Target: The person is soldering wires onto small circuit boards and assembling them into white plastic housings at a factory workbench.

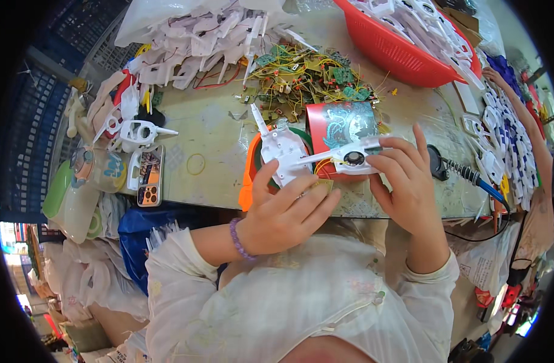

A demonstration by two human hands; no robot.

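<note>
Flat white plastic shell with black round speaker (349,159) pinched in right hand (407,184), long axis running left toward left hand (286,212); left fingers closed on second white shell (281,154)

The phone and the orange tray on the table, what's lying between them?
In the head view, only a thin yellow rubber band lies on the tabletop between the phone and the orange tray; the rest of that stretch is bare.

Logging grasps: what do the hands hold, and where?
Left hand grips one white plastic shell at its lower end; right hand pinches another shell near its round speaker.
</note>
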